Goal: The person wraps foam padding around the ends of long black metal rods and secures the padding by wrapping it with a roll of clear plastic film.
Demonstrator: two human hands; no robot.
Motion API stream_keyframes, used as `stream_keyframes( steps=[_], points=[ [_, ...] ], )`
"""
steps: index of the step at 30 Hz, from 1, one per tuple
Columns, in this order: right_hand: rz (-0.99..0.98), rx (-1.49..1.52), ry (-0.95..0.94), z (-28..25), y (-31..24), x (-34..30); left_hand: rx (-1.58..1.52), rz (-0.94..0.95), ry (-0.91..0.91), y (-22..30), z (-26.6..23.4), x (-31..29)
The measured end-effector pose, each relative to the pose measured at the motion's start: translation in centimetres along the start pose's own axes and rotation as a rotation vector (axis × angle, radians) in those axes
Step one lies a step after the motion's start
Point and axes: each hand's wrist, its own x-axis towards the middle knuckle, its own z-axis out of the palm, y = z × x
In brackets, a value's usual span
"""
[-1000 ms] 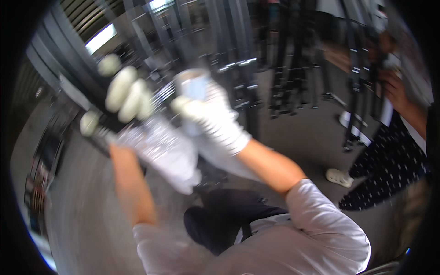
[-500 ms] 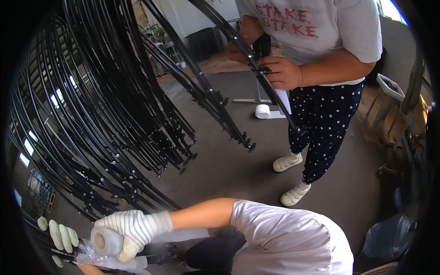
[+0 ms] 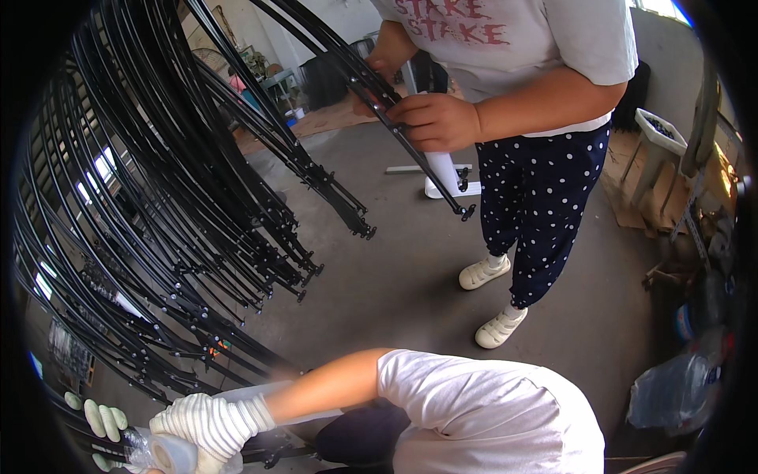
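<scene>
At the lower left, my right hand [image 3: 207, 426], in a white glove with grey stripes, is closed round a roll of clear plastic film [image 3: 175, 453]. Beside it, crinkled film [image 3: 139, 447] lies round a bundle of thin black metal tubes [image 3: 73, 417]. My left hand [image 3: 104, 420], in a pale glove, has its fingers curled over those tubes at the far left; its palm is hidden. Below my right wrist, black tube ends with small fittings [image 3: 272, 457] stick out.
Many curved black tubes [image 3: 158, 150] hang in a dense row on the left. Facing me, a person in dotted trousers [image 3: 545, 205] holds long black tubes [image 3: 395, 126]. A white stool [image 3: 662, 134] stands at right, near a clear plastic bag [image 3: 671, 395].
My right hand has moved down and slightly left with the film roll, while my left hand keeps its hold. The other person's tubes have shifted left. My view has turned a little right.
</scene>
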Motion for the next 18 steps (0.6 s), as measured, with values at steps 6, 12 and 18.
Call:
stream_keyframes(
  steps=[6,12,18],
  points=[
    [0.097,0.036,-0.001,-0.6,-0.6,-0.1,0.301,-0.167,0.064,1.1,1.7,-1.1],
    [0.139,0.182,0.014,-0.9,-0.4,-0.5,0.347,-0.236,0.179,-3.2,7.6,-3.6],
    [0.040,0.150,0.090,1.2,0.5,-1.8,0.240,-0.322,0.316,-9.6,6.9,-8.9]
  ],
)
